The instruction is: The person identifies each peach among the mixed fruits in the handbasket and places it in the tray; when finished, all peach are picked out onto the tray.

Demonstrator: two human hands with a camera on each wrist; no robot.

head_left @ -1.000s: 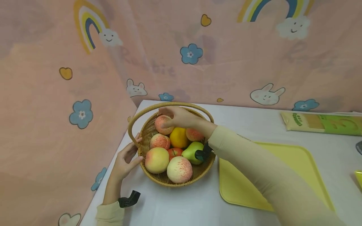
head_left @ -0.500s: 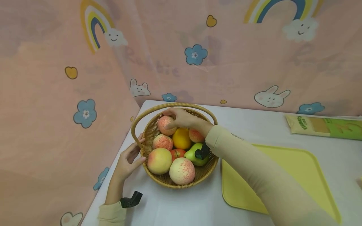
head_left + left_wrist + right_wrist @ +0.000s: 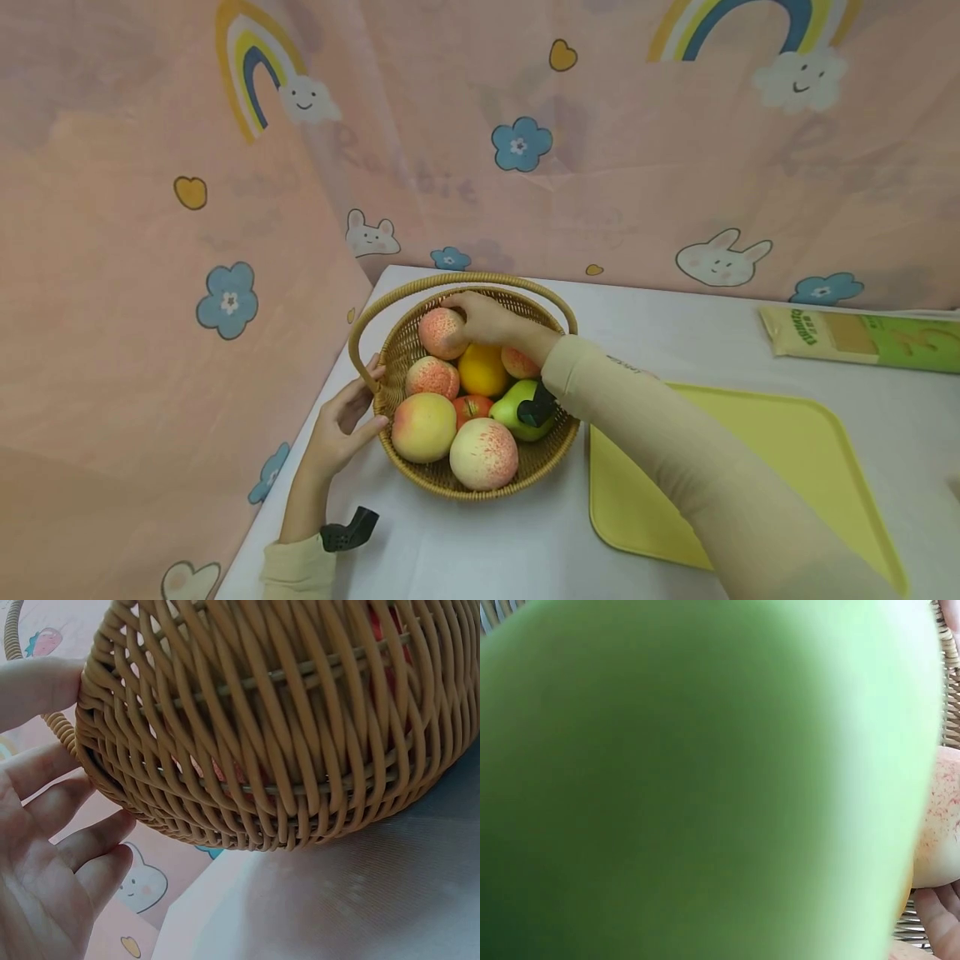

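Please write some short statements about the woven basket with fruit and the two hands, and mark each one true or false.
1. The right hand grips a speckled pink peach at the far side of the round woven wicker basket. True.
2. The left hand lifts the basket by its handle. False: it rests open against the basket's outer wall.
3. A green pear lies inside the basket. True.
4. The flat yellow plastic tray holds an orange. False: the round orange fruit is in the basket.
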